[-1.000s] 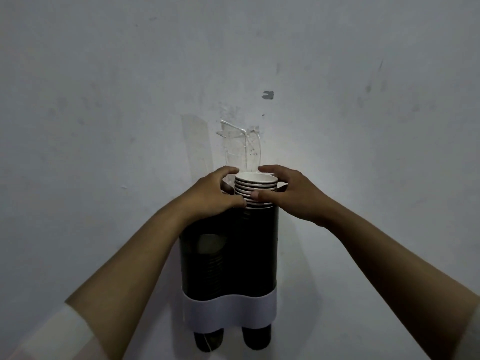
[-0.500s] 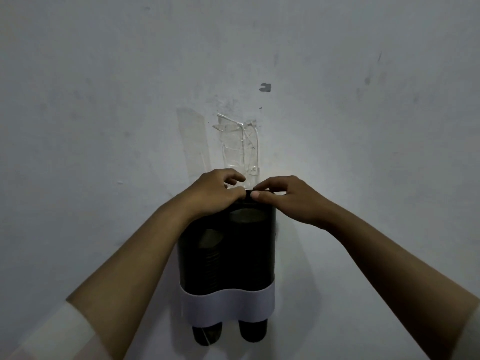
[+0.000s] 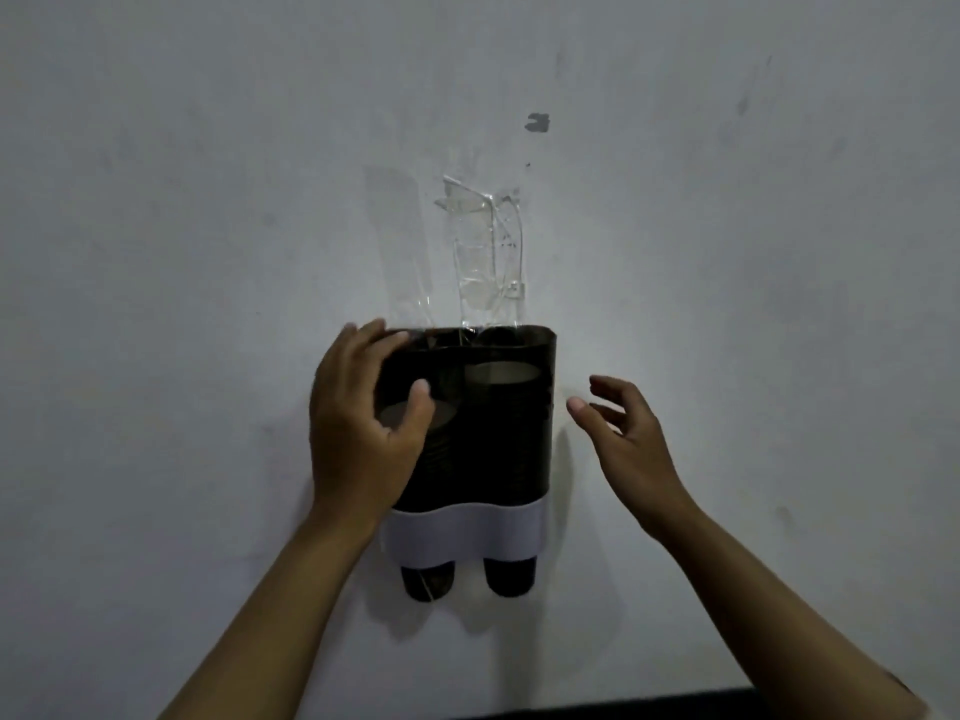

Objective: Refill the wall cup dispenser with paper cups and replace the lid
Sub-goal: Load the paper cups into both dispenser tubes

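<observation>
Dispenser open-topped on the wall

The dark cup dispenser (image 3: 483,439) hangs at centre; left hand (image 3: 363,423) cups its 9 o'clock side, grip spread. Right hand (image 3: 631,441) hovers apart at 3 o'clock, grip spread, empty. Cups (image 3: 501,372) sit inside.

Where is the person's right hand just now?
In the head view the right hand hangs open just right of the dark cup dispenser on the wall, apart from it, while the left hand rests on its left side.
</observation>
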